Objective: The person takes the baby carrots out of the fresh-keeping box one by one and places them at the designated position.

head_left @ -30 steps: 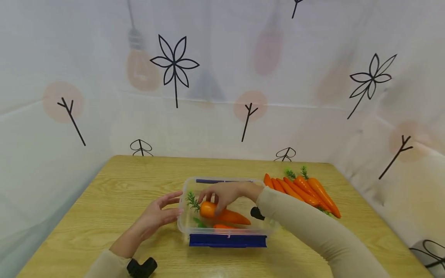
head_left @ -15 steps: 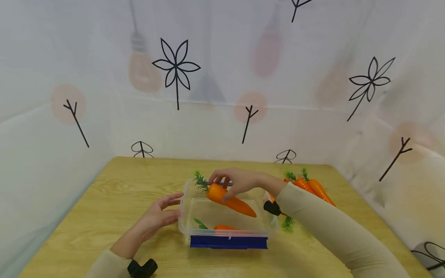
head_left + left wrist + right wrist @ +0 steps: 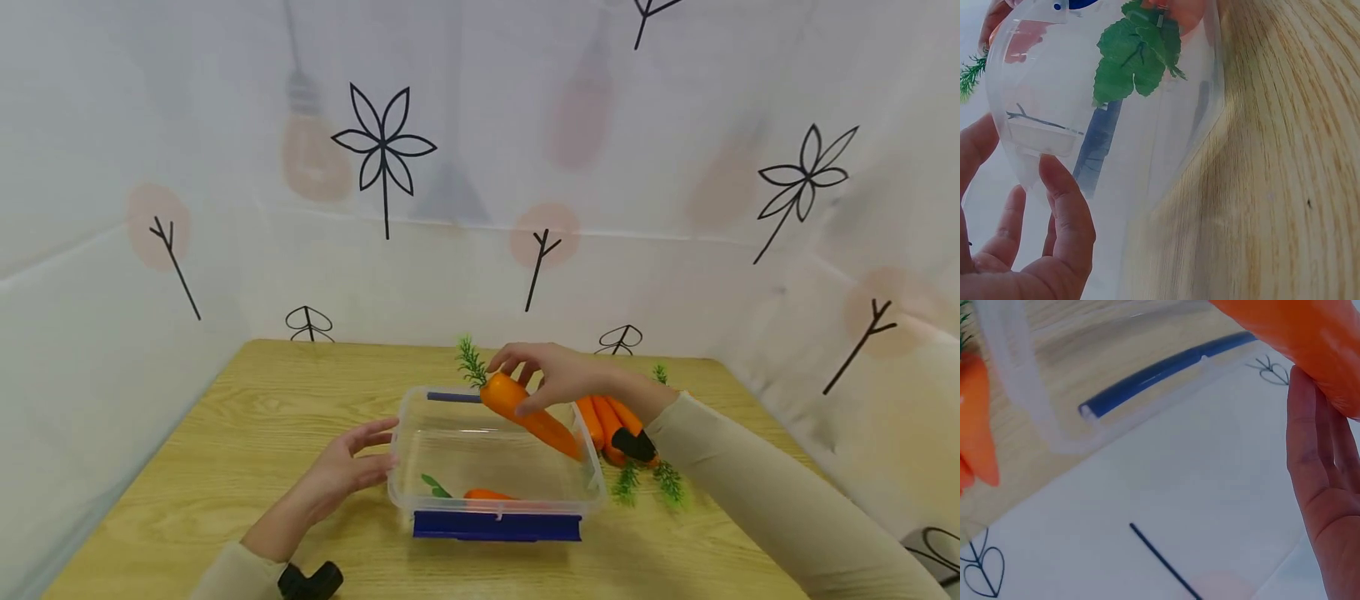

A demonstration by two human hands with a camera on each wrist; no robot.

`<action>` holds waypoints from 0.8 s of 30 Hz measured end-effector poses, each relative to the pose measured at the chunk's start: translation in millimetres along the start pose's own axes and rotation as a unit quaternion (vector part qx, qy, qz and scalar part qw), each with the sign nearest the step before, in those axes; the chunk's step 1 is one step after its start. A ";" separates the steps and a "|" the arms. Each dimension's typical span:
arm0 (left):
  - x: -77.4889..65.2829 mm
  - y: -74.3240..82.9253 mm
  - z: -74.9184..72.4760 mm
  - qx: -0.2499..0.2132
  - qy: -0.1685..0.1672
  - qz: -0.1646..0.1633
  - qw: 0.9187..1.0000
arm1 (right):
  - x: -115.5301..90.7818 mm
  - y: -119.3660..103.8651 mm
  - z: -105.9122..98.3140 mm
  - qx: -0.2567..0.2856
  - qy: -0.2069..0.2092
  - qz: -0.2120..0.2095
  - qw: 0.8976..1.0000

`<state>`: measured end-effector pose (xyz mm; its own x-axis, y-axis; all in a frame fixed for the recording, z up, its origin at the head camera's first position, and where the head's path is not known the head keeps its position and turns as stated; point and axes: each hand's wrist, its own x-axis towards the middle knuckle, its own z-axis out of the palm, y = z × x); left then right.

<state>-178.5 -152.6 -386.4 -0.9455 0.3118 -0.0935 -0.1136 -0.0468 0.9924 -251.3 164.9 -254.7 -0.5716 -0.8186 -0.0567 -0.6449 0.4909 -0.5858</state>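
In the head view, my right hand (image 3: 561,375) holds an orange carrot (image 3: 536,421) by its thick end, between thumb and fingers. The carrot slants over the right half of a clear plastic box (image 3: 498,506), leafy green tuft up and left, tip down and right. My left hand (image 3: 347,465) is at the box's left end, fingertips against the wall, as the left wrist view also shows. Inside the box, near its front, lies another carrot (image 3: 487,494), largely hidden by the front wall, with a broad green leaf (image 3: 1132,59) beside it.
Several more carrots (image 3: 591,421) lie on the wooden table (image 3: 315,383) right of the box, partly behind my right forearm. A blue latch flap (image 3: 497,526) hangs at the box's front. A patterned white cloth (image 3: 450,275) stands behind the table.
My right hand has lifted the carrot from inside the box, moving it up and right to above the box's right side. My left hand has stayed at the left end.
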 end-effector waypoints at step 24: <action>-0.4 -0.1 0.7 -0.007 0.003 -0.004 1.000 | -77.1 40.1 -16.3 0.036 0.107 0.054 0.992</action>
<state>-177.9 -152.0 -386.4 -0.9462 0.3071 -0.1015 -0.1252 -0.0585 0.9904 -241.3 252.6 -260.6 -0.7342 -0.6774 0.0459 -0.5413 0.5432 -0.6418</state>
